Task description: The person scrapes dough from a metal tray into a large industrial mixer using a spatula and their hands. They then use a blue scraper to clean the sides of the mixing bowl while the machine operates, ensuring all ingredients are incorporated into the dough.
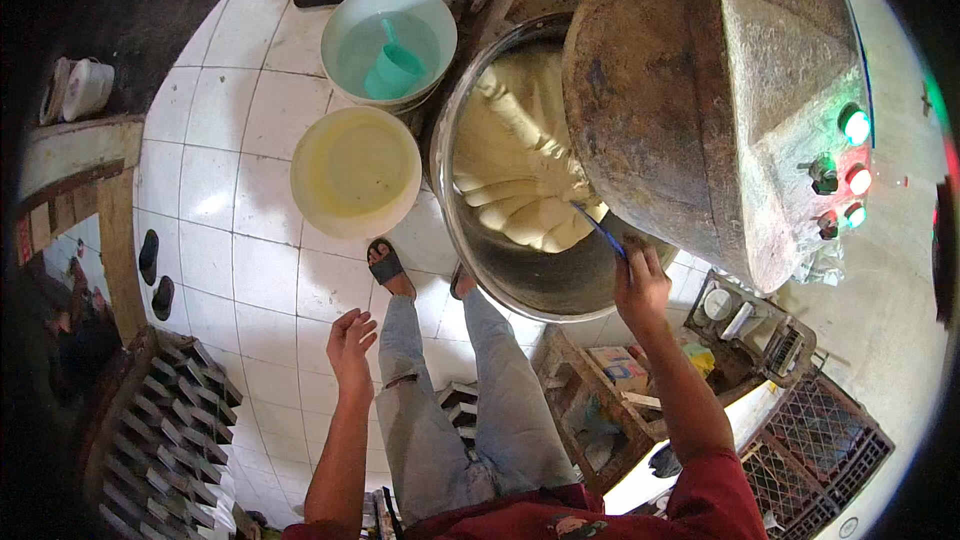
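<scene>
My right hand [642, 280] is closed around the blue handle of a thin stick-like tool [602, 229], held over the near right rim of a large metal mixing bowl [462, 258]. The tool's far end reaches the pale dough [515, 205], which lies in thick folds; its exact kind is not clear. A stained mixer housing [665, 90] overhangs the bowl and hides part of the dough. Away from the bowl, my left hand [352, 342] hangs above the tiled floor, fingers loosely bent and apart, with nothing in it.
Left of the bowl stand a basin of yellowish liquid [355, 172] and a water bucket [345, 25] with a green dipper [398, 68]. Lit buttons [858, 179] sit on the housing's right side. A wooden shelf [600, 410] and black crates [815, 440] stand at lower right, metal racks [165, 420] at lower left.
</scene>
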{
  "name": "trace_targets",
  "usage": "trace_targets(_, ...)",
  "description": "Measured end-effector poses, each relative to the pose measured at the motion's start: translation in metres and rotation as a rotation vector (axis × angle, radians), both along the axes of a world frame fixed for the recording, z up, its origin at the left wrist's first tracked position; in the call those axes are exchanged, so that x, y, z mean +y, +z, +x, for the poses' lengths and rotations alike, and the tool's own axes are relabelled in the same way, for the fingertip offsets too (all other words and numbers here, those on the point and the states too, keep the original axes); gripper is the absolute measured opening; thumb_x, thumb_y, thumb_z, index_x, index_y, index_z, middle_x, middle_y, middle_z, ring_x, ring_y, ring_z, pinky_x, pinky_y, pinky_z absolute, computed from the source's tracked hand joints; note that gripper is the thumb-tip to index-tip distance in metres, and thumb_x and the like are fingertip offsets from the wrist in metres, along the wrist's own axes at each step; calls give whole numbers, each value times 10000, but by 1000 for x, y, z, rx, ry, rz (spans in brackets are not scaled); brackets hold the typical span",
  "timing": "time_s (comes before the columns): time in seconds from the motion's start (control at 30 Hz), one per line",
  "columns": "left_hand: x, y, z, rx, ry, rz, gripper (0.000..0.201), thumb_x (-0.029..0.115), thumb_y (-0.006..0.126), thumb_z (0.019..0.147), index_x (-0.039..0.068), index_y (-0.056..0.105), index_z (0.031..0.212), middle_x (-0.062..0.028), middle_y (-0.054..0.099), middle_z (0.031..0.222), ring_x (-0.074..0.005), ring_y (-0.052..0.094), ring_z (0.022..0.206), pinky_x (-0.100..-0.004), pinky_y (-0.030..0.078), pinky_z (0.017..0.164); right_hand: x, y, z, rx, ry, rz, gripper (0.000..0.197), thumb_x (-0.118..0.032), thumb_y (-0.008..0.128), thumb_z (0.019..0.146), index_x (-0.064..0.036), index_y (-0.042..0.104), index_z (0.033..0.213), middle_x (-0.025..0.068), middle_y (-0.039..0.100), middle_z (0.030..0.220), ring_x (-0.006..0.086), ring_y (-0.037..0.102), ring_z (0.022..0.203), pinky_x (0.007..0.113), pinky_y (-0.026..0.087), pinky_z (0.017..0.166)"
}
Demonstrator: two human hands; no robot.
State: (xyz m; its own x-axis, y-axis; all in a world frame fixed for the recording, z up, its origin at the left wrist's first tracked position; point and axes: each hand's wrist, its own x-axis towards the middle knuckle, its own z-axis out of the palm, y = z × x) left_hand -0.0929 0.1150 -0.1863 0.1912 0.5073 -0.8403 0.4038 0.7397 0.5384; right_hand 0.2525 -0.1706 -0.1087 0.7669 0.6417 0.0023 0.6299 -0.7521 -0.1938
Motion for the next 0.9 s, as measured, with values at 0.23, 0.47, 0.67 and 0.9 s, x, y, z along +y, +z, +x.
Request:
trace_targets(0.23,-46,12,31,-60,-85,29,396,269,583,1007,-5,549,1291,-170,635,1228,-246,637,1095,-384,507,941,75,-83,-6,334,50,-291,344,-117,573,880,-102,638,1218,207,683,1026,373,689,896,497,558,725)
trace_targets(0.47,-61,13,21,-65,-63,30,398,265,574,1011,-23,549,1286,-175,628,1237,-250,634,1100,-380,512,947,-6,-25,-23,126,-54,160,373,-2,564,876,-70,637,1236,197,685,961,398,677,859,506,554,760)
trace_targets(0.67,-64,2,16,-41,-34,-19,386,247,582,1003,-21,556,1279,-159,643,1206,-234,640,1084,-364,510,935,48,-69,-10,160,-26,47,548,35,609,768,-114,621,1295,170,667,1082,378,654,978,490,547,815)
trace_targets(0.9,-44,11,-5,-36,-27,-1,345,238,594,1008,-8,573,1249,-125,651,1195,-205,647,1069,-333,500,926,29,-26,-46,275,70,28,562,80,563,772,-125,655,1287,170,675,1215,355,658,1108,451,529,963)
